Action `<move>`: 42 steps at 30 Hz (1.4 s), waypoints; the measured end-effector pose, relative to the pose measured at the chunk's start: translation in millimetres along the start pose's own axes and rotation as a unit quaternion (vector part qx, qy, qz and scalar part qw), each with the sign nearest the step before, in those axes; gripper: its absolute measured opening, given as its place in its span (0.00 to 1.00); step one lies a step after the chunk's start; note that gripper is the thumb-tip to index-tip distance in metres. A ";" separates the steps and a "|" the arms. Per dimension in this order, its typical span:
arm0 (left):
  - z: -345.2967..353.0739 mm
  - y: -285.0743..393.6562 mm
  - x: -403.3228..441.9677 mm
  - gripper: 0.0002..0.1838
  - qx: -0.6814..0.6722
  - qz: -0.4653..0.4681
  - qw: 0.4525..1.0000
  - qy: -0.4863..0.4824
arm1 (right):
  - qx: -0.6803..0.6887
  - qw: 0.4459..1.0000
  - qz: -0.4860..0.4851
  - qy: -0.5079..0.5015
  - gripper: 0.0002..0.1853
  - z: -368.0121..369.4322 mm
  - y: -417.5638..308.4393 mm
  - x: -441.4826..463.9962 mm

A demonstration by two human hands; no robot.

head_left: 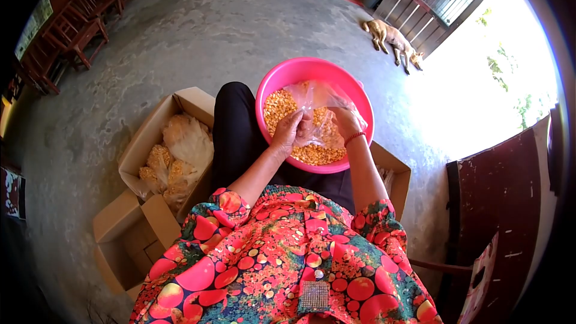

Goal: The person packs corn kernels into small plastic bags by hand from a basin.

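Observation:
A pink basin [273, 81] rests on my lap, with loose yellow corn kernels [278, 108] inside. Over the kernels I have a clear plastic bag [309, 97], thin and crumpled. My left hand [293, 130] pinches the bag's plastic between thumb and fingers near the middle of the basin. At the basin's right side, my right hand [345, 122], with a red bracelet at the wrist, is closed on the bag too; its fingertips are partly hidden by the plastic. Whether kernels are inside the bag is hard to make out.
On my left, a cardboard box [197, 99] holds several bags of corn [159, 159]. An open carton [117, 219] stands below it. Another box [401, 183] is by my right side. A dog [390, 37] lies near the bright doorway; wooden chairs [75, 33] line the left wall.

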State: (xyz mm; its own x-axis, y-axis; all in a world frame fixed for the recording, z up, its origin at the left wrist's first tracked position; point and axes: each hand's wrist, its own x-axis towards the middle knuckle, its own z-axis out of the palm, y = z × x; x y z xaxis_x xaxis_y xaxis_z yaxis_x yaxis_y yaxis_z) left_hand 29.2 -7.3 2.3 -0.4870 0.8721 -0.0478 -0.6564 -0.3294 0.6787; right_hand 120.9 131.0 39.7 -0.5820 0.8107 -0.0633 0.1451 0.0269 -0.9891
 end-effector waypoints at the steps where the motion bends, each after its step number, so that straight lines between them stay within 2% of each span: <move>1: 1.0 0.8 -0.8 0.12 0.002 -0.002 1.000 0.006 | 0.000 1.000 0.000 0.000 0.14 -2.8 1.6 -1.0; 3: 2.0 1.3 -1.3 0.12 0.003 -0.003 1.000 0.011 | 0.138 0.980 0.071 -0.121 0.11 -8.6 2.3 -11.3; 4: 2.3 0.9 -1.2 0.12 -0.002 -0.002 1.000 0.013 | 0.138 0.980 0.071 -0.121 0.11 -8.1 -0.4 -18.7; 6: 2.1 -0.4 -0.5 0.12 -0.006 -0.001 1.000 0.013 | 0.100 0.968 0.111 -0.200 0.10 -6.6 -7.7 -35.9; 8: 1.3 -2.2 0.5 0.12 -0.048 0.012 0.998 -0.025 | 0.035 0.957 0.114 -0.264 0.11 -2.8 -1.9 -51.9; 10: 0.5 -1.0 0.4 0.12 -0.022 0.009 1.000 -0.019 | -0.062 0.938 0.102 -0.325 0.11 1.1 2.3 -66.7; 14: -2.7 -1.9 1.6 0.11 -0.012 0.001 1.000 -0.023 | -0.160 0.919 0.096 -0.347 0.11 11.0 29.6 -68.2; 16: -3.9 -3.7 2.6 0.11 -0.017 0.005 0.999 -0.028 | -0.343 0.904 -0.097 -0.237 0.13 12.7 57.8 -57.2; 18: -4.1 -3.7 3.0 0.12 -0.024 0.009 0.999 -0.034 | -0.319 0.917 -0.093 -0.220 0.16 14.1 69.4 -53.0; 20: -2.6 -3.0 2.7 0.12 -0.008 0.010 1.000 -0.020 | -0.484 0.841 -0.129 -0.204 0.17 18.3 67.0 -55.8; 21: -2.3 -3.6 2.6 0.12 -0.009 0.010 1.000 -0.020 | -0.485 0.841 -0.129 -0.204 0.17 20.6 64.3 -57.9; 23: -2.3 -3.5 2.4 0.12 -0.020 0.004 1.000 -0.018 | -0.529 0.806 -0.137 -0.229 0.19 25.9 58.0 -61.6; 24: -3.0 -3.1 2.8 0.12 -0.020 0.005 1.000 -0.017 | -0.528 0.806 -0.138 -0.230 0.19 28.5 49.9 -62.8; 26: -3.4 -3.2 3.0 0.12 -0.018 0.003 1.000 -0.025 | -0.502 0.804 -0.039 -0.315 0.18 31.6 34.7 -64.6; 33: -4.8 -4.7 3.8 0.12 -0.011 0.005 1.000 -0.018 | -0.458 0.830 -0.066 -0.311 0.16 28.1 44.4 -63.2; 36: -4.5 -4.5 3.5 0.12 -0.013 0.002 1.000 -0.023 | -0.397 0.853 -0.037 -0.337 0.15 22.7 45.8 -61.0; 38: -4.5 -4.0 3.2 0.12 -0.020 0.000 1.000 -0.024 | -0.288 0.906 0.012 -0.310 0.14 19.7 40.5 -63.1; 39: -4.8 -4.1 3.1 0.12 -0.020 0.000 1.000 -0.024 | -0.288 0.906 0.012 -0.311 0.14 17.4 43.1 -61.3; 41: -4.1 -4.2 3.1 0.12 -0.015 0.002 1.000 -0.014 | -0.154 0.941 0.121 -0.276 0.12 13.3 49.0 -56.6; 42: -3.6 -3.8 2.8 0.12 -0.015 0.002 1.000 -0.014 | -0.154 0.941 0.121 -0.277 0.12 13.5 41.0 -60.5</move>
State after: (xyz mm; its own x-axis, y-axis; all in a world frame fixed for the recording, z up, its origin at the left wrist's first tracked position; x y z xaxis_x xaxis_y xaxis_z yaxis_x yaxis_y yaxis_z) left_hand 28.2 -4.9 -3.0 -0.4741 0.8801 -0.0238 -0.6717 -0.3441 0.6561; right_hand 151.3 75.1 1.2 -0.8172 0.3886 -0.4257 0.5025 0.1185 -0.8564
